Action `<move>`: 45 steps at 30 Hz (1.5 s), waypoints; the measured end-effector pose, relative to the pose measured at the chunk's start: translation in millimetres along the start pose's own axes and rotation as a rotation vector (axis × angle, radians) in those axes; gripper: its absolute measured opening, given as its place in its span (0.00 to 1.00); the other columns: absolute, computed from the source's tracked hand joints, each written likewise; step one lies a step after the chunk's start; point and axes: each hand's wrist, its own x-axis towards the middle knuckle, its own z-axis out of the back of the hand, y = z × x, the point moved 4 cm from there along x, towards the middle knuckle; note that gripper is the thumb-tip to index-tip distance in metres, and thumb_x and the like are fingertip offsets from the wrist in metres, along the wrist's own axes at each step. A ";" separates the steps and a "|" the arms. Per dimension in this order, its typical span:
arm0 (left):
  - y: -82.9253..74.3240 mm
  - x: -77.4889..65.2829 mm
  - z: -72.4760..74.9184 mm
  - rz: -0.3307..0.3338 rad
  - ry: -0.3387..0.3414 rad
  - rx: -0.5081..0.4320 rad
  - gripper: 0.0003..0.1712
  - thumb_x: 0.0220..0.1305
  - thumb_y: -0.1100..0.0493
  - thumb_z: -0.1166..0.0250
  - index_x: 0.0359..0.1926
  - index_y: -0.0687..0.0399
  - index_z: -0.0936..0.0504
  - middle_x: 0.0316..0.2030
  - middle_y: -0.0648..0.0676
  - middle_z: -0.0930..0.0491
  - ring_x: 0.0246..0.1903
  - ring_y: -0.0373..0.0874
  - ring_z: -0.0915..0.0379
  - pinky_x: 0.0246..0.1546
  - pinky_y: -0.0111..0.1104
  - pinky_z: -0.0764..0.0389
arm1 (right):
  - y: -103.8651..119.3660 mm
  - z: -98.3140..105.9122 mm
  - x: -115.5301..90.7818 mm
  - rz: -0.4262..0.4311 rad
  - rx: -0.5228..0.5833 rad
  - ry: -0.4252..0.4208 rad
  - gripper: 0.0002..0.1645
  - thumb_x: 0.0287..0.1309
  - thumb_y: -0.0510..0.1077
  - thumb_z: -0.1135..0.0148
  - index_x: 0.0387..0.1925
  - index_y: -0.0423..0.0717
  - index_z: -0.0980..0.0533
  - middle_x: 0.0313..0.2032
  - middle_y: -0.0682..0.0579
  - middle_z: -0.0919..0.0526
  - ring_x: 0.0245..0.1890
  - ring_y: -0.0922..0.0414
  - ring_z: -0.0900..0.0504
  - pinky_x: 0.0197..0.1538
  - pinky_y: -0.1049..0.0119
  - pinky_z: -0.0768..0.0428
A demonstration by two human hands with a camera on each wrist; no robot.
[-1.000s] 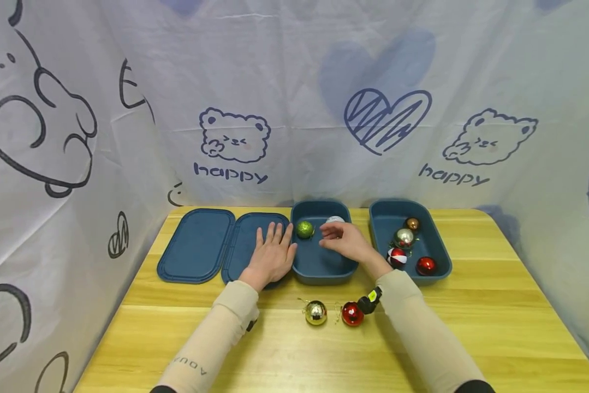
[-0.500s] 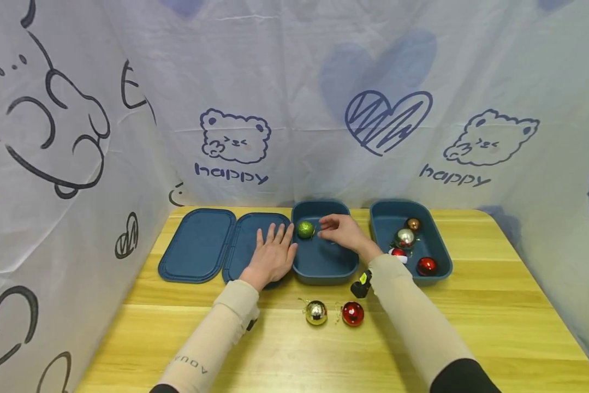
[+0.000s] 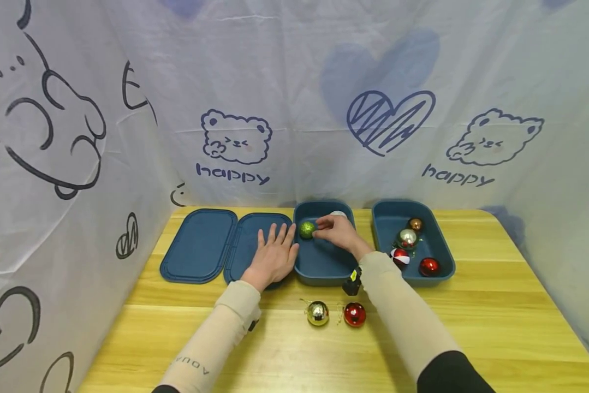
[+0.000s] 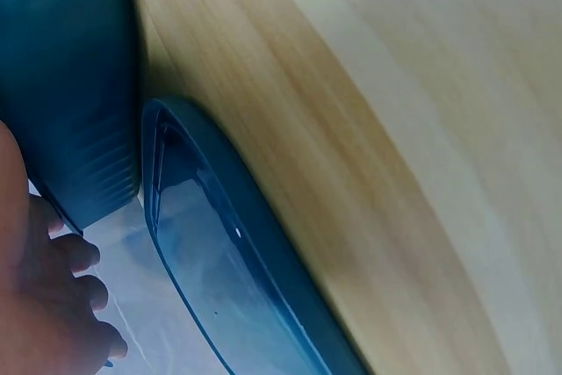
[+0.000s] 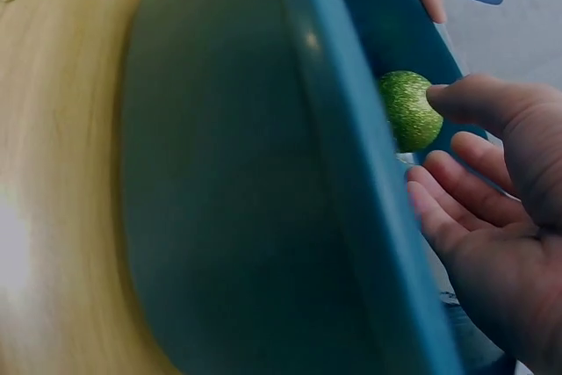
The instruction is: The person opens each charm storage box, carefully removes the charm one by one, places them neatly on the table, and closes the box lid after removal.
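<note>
The left hand (image 3: 273,257) lies with fingers spread over the right-hand blue lid (image 3: 247,237), its thumb side near the middle blue box (image 3: 325,279). Over that box, the right hand (image 3: 340,232) has loosely bent fingers close to a glittery green Christmas bauble (image 3: 307,230). In the right wrist view the thumb overlaps the edge of the green bauble (image 5: 409,111), while the other fingers stay apart from it; contact is unclear. Behind the right hand a white bauble (image 3: 338,213) is partly hidden in the same box.
A second blue box (image 3: 444,262) at right holds several baubles, including a silver one (image 3: 408,238) and a red one (image 3: 429,266). On the table in front lie a gold bauble (image 3: 317,313) and a red bauble (image 3: 355,314). Another blue lid (image 3: 199,245) lies at far left.
The right hand has moved left inside the middle box, from beside the white bauble to the green one. The left hand stays in place.
</note>
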 end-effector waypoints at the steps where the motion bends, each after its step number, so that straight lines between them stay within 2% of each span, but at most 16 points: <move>1: -0.1 0.0 0.0 0.000 -0.002 -0.003 0.37 0.87 0.40 0.68 0.87 0.47 0.57 0.84 0.60 0.52 0.85 0.63 0.63 0.82 0.64 0.62 | -1.3 -1.3 1.0 -0.007 0.004 -0.005 0.30 0.67 0.45 0.29 0.65 0.35 0.22 0.59 0.36 0.16 0.60 0.42 0.16 0.63 0.49 0.17; 7: -0.5 0.5 -2.2 0.003 -0.002 0.009 0.37 0.87 0.40 0.69 0.87 0.46 0.58 0.85 0.60 0.53 0.85 0.63 0.63 0.82 0.64 0.63 | -6.9 -7.3 4.8 -0.043 0.012 -0.027 0.31 0.67 0.46 0.29 0.66 0.36 0.22 0.59 0.36 0.15 0.61 0.42 0.16 0.63 0.49 0.17; 25: 0.6 1.5 -3.2 -0.005 -0.030 0.017 0.37 0.87 0.40 0.67 0.87 0.47 0.56 0.84 0.61 0.50 0.84 0.63 0.61 0.81 0.65 0.61 | -4.6 -20.4 9.1 -0.026 -0.015 -0.065 0.34 0.66 0.47 0.27 0.67 0.33 0.23 0.58 0.34 0.15 0.59 0.41 0.16 0.62 0.50 0.17; 45: -0.7 0.8 -2.8 0.000 -0.027 0.005 0.36 0.87 0.41 0.66 0.87 0.47 0.56 0.84 0.61 0.51 0.84 0.63 0.61 0.82 0.65 0.61 | -4.1 -26.5 10.6 -0.039 -0.059 -0.078 0.33 0.67 0.50 0.28 0.66 0.35 0.22 0.59 0.36 0.15 0.59 0.42 0.16 0.61 0.50 0.16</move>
